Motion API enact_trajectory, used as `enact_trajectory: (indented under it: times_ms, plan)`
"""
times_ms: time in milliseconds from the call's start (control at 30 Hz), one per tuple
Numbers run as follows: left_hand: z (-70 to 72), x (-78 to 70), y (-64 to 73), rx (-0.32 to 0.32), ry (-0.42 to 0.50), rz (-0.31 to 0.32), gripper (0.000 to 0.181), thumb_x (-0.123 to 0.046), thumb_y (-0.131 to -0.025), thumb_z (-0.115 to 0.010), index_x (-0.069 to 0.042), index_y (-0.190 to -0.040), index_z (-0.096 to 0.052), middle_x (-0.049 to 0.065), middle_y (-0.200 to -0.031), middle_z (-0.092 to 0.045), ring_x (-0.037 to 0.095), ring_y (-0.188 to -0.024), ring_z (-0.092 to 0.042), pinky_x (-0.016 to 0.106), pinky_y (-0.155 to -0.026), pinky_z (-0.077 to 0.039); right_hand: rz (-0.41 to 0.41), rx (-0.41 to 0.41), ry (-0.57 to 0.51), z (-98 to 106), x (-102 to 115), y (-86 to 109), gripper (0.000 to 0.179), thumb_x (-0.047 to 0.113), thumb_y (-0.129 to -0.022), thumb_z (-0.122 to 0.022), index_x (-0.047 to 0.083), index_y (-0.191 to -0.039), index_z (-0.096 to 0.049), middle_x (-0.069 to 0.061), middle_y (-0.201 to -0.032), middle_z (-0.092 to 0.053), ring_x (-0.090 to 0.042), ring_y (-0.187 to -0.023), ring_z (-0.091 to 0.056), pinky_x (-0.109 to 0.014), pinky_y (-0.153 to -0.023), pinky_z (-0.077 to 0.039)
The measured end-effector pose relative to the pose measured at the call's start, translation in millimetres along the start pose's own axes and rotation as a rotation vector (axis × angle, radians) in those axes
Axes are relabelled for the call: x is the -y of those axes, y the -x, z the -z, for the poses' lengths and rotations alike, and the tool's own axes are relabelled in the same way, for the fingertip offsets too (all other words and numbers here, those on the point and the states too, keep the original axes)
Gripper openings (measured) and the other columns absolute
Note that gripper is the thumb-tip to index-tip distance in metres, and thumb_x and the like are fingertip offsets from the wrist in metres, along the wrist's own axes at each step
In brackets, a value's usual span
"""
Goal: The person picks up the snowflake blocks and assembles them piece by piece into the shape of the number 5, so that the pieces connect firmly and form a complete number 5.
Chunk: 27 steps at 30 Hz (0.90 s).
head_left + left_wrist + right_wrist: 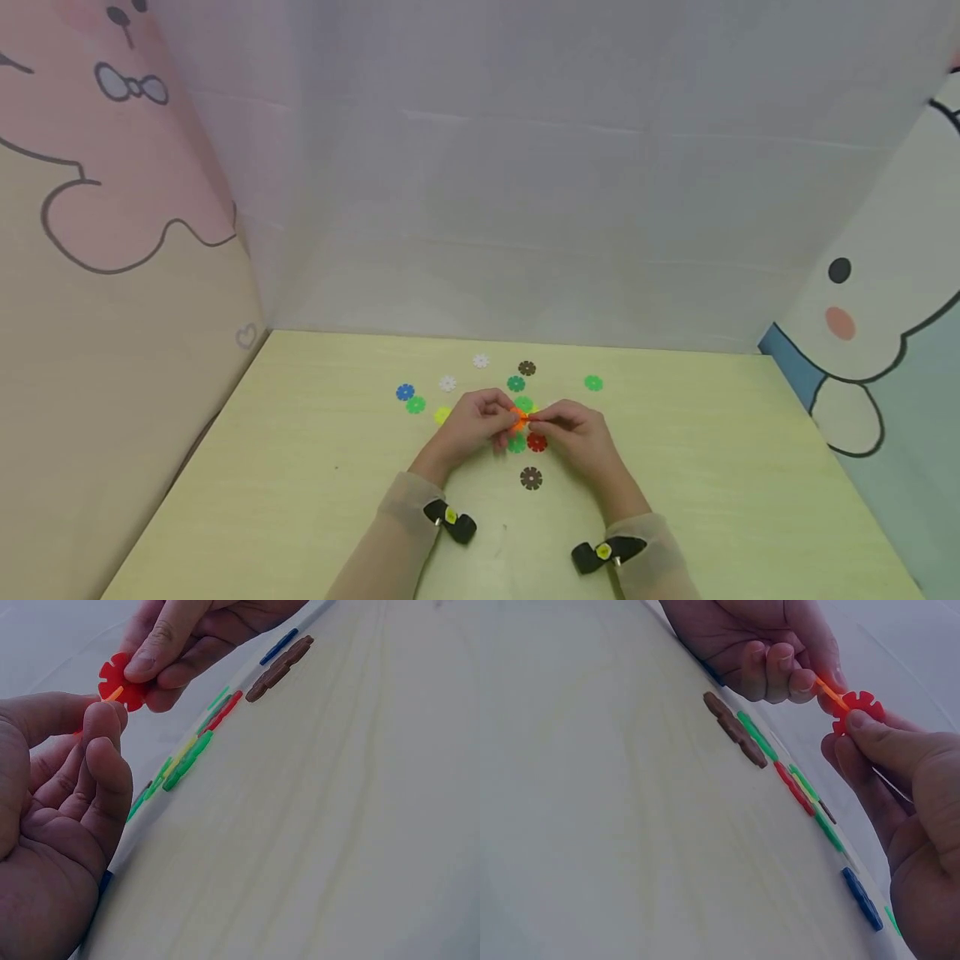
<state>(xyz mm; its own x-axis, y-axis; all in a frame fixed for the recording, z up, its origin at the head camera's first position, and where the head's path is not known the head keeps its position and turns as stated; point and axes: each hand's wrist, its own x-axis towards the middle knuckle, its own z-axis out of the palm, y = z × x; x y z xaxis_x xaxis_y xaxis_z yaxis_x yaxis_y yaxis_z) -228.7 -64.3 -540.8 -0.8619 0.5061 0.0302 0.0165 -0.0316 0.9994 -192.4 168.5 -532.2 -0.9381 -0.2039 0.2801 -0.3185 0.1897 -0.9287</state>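
Note:
Above the table my two hands meet over a cluster of notched plastic discs. My left hand (474,423) pinches an orange notched disc (829,691), seen edge-on in the right wrist view. Between its thumb and fingers, my right hand (583,435) pinches a red notched disc (115,671), turned face-on in the left wrist view. The orange disc's edge meets the red one at its slots, the two standing crosswise. Fingertips cover part of both discs. Just beneath the hands lie another red disc (537,442) and a green disc (517,443).
A brown disc (531,478) lies nearer the body. Farther back and left are a blue disc (405,392), a yellow disc (442,415) and white discs (481,361); a green disc (594,382) lies to the right. A pale curtain (525,208) hangs behind the table (315,450).

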Motion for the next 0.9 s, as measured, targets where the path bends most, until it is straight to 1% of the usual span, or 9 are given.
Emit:
enact_trajectory:
  times_ms: [133,233,300,433,533,633,767,900]
  plan:
    - [1.3,-0.3,0.4,-0.015,-0.005,0.018,0.01,-0.011,-0.105,-0.073,-0.002,-0.103,-0.07,0.007,-0.077,-0.071,0.018,-0.062,-0.062,0.029,-0.06,-0.057,-0.001,0.003,-0.021,-0.4,0.5,-0.6,0.011,-0.001,-0.094,-0.084,0.003,-0.104,-0.083,-0.013,-0.103,-0.081,-0.014,-0.092,-0.077,-0.025,-0.084,-0.062]
    - [1.3,-0.2,0.2,-0.021,-0.005,0.025,0.011,-0.012,-0.105,-0.074,-0.002,-0.103,-0.069,0.007,-0.077,-0.071,0.018,-0.061,-0.062,0.028,-0.06,-0.056,-0.006,0.009,-0.008,3.5,0.2,-0.1,0.013,0.001,-0.095,-0.083,0.005,-0.107,-0.083,-0.012,-0.107,-0.081,-0.011,-0.095,-0.077,-0.025,-0.086,-0.062]
    - [1.4,0.1,0.0,-0.031,-0.008,0.025,0.011,-0.012,-0.105,-0.073,-0.002,-0.103,-0.069,0.006,-0.077,-0.071,0.017,-0.061,-0.062,0.028,-0.059,-0.056,-0.007,0.023,0.023,9.3,0.0,0.3,0.016,0.004,-0.097,-0.083,0.006,-0.112,-0.082,-0.011,-0.111,-0.08,-0.011,-0.097,-0.076,-0.026,-0.088,-0.062]
    - [1.2,-1.3,-0.2,-0.059,-0.017,0.019,0.01,-0.01,-0.107,-0.071,-0.002,-0.102,-0.069,0.005,-0.077,-0.071,0.016,-0.061,-0.062,0.027,-0.058,-0.055,-0.021,0.079,0.142,28.3,1.8,1.2,0.023,0.012,-0.099,-0.082,0.009,-0.123,-0.079,-0.008,-0.12,-0.078,-0.015,-0.1,-0.074,-0.028,-0.089,-0.061]
    - [0.5,-3.8,0.3,-0.075,-0.016,0.013,0.01,-0.009,-0.108,-0.07,-0.001,-0.103,-0.069,0.004,-0.077,-0.071,0.016,-0.061,-0.061,0.027,-0.058,-0.055,-0.063,0.124,0.24,44.8,5.0,3.6,0.026,0.017,-0.1,-0.083,0.012,-0.125,-0.079,-0.003,-0.121,-0.077,-0.015,-0.098,-0.072,-0.028,-0.086,-0.06]
    - [-0.2,-5.0,0.7,-0.082,-0.007,0.011,0.011,-0.01,-0.108,-0.069,0.0,-0.103,-0.069,0.005,-0.077,-0.071,0.016,-0.062,-0.061,0.027,-0.058,-0.054,-0.118,0.164,0.3,60.5,7.9,7.9,0.023,0.022,-0.097,-0.086,0.015,-0.119,-0.08,0.0,-0.116,-0.075,-0.015,-0.094,-0.068,-0.029,-0.083,-0.057]
    - [-0.6,-4.2,1.7,-0.083,-0.004,0.007,0.012,-0.01,-0.107,-0.07,0.001,-0.103,-0.069,0.006,-0.077,-0.07,0.016,-0.061,-0.061,0.027,-0.058,-0.054,-0.167,0.212,0.309,75.6,8.6,13.5,0.023,0.023,-0.094,-0.089,0.016,-0.114,-0.081,-0.003,-0.112,-0.074,-0.019,-0.093,-0.065,-0.03,-0.082,-0.054]
    - [-0.6,-3.3,2.3,-0.086,-0.017,0.004,0.013,-0.011,-0.108,-0.07,0.001,-0.103,-0.069,0.006,-0.077,-0.07,0.017,-0.062,-0.061,0.027,-0.058,-0.055,-0.22,0.235,0.294,82.2,7.8,16.0,0.034,0.024,-0.09,-0.093,0.015,-0.12,-0.081,-0.006,-0.107,-0.073,-0.019,-0.091,-0.063,-0.028,-0.079,-0.052]
